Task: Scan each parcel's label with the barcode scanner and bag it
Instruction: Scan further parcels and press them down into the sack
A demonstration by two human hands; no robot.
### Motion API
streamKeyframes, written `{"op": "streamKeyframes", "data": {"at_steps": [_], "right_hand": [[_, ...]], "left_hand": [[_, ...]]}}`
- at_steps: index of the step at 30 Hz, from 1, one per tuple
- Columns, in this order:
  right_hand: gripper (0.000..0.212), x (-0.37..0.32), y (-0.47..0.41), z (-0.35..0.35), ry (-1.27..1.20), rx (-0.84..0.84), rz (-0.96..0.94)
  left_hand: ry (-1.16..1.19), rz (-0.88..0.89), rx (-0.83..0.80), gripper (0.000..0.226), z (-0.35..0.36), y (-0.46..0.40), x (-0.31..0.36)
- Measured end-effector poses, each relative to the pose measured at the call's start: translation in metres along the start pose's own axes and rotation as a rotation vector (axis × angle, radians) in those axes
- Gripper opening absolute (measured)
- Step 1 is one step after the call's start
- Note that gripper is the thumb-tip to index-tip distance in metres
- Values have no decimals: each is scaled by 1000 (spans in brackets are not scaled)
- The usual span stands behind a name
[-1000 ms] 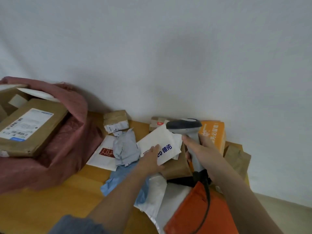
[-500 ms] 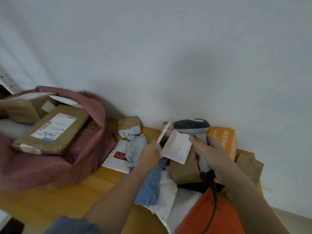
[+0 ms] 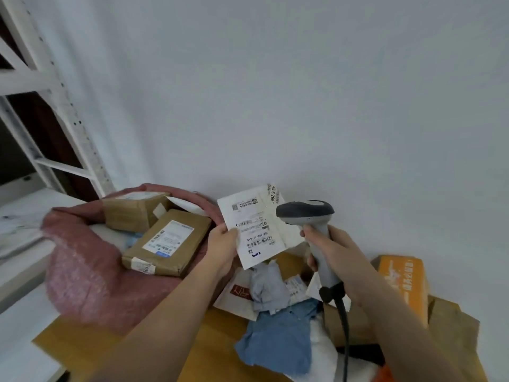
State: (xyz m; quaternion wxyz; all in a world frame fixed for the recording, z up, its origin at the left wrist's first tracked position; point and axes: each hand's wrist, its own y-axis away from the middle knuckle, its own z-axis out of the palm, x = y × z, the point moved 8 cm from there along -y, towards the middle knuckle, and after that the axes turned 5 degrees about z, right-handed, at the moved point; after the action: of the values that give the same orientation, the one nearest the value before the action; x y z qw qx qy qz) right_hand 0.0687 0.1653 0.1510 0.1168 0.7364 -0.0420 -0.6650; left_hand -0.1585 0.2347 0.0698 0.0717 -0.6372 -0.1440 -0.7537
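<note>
The left hand (image 3: 223,248) pinches a flat white parcel (image 3: 259,227) by its edge, label side up, just beside the pink bag (image 3: 91,260). The right hand (image 3: 334,253) grips the barcode scanner (image 3: 309,216). For a good scan, aim the scanner head squarely at the barcode and hold the parcel steady.

The left hand (image 3: 223,249) has lifted the white envelope (image 3: 259,230) off the pile and turned it, so its printed label now faces up in mid-frame. The right hand (image 3: 334,257) has raised the scanner (image 3: 308,216), whose head now sits just beside the label's right edge.
</note>
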Motion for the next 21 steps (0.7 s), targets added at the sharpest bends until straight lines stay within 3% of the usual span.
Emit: {"op": "streamKeyframes", "data": {"at_steps": [9,21], "right_hand": [[27,-51,15,57,157,-123,-78],[26,-75,30,111,292,-305,-177]], "left_hand": [[322,45,116,51,-69,2,72],[232,116,214,50,-140,-4,107]]}}
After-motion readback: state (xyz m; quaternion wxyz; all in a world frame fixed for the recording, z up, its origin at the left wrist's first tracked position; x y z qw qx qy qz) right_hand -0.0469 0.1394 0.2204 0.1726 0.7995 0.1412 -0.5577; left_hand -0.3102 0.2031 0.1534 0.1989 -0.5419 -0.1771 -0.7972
